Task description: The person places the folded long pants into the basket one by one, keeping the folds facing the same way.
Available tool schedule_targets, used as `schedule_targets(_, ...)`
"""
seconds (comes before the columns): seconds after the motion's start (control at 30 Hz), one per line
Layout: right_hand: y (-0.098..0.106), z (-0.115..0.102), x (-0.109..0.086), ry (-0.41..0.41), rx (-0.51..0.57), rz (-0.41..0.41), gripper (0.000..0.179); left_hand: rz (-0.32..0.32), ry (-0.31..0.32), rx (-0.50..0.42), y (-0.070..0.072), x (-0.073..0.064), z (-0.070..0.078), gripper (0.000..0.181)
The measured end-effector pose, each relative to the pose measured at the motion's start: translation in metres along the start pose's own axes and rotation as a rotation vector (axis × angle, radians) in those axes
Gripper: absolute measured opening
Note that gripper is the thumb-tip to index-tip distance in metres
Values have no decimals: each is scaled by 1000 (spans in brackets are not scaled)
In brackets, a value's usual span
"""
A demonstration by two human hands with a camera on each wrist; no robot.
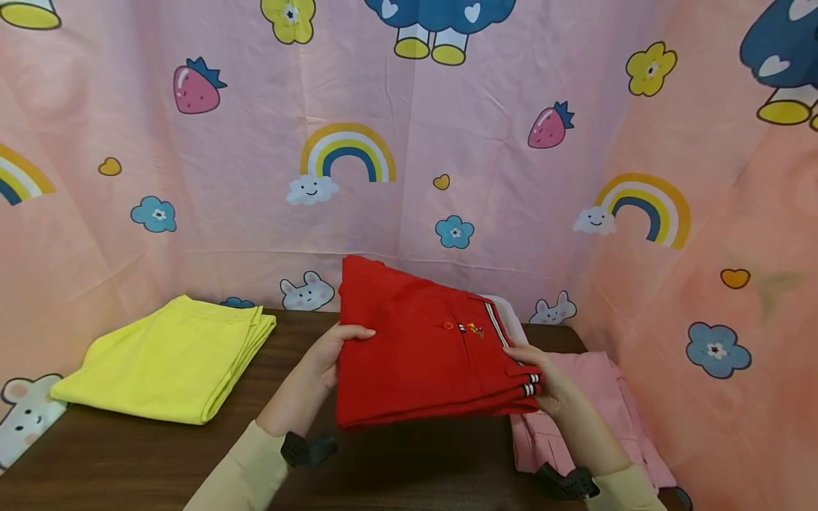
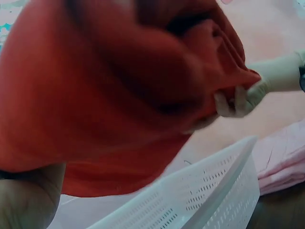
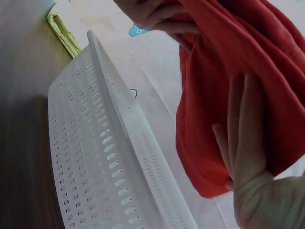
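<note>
Both hands hold up a folded red garment point(image 1: 409, 341) with a button, a small embroidered figure and black-and-white striped trim. My left hand point(image 1: 331, 351) grips its left edge, thumb on top and fingers underneath. At the striped right end, my right hand point(image 1: 544, 376) pinches the layers, its thumb on the upper face. From below, the right wrist view shows the right hand's fingers point(image 3: 250, 124) lying along the red cloth. A white perforated basket point(image 3: 81, 143) stands behind the garment, mostly hidden by it in the head view.
Folded yellow clothing point(image 1: 172, 362) lies on the left of the dark wooden table point(image 1: 255, 454). Folded pink clothing point(image 1: 594, 404) lies at the right, partly behind the right forearm. A printed cloth backdrop point(image 1: 409, 213) hangs around the table's back and sides.
</note>
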State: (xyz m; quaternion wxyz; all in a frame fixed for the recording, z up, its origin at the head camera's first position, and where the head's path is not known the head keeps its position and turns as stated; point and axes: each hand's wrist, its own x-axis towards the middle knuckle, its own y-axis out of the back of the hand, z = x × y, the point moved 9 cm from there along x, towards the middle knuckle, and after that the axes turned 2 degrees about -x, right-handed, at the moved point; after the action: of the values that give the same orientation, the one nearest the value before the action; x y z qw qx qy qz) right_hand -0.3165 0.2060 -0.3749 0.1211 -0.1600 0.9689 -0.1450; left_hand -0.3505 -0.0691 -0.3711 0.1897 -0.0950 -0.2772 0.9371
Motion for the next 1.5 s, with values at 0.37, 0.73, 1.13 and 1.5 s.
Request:
schedule_targets(0.37,1,-23,3,195,-89,-8,66,2,38,43,3,14,2,42)
schedule_targets(0.73,15,-26,13,208,-113,47,69,8,-45,127,1,31,12,70)
schedule_targets(1.13,24,-26,29,170,-244,52,73,57,-39,199,14,48,7,84)
schedule_targets(1.5,38,-19,40,64,-316,141,77,141,3,300,28,62,-2,85)
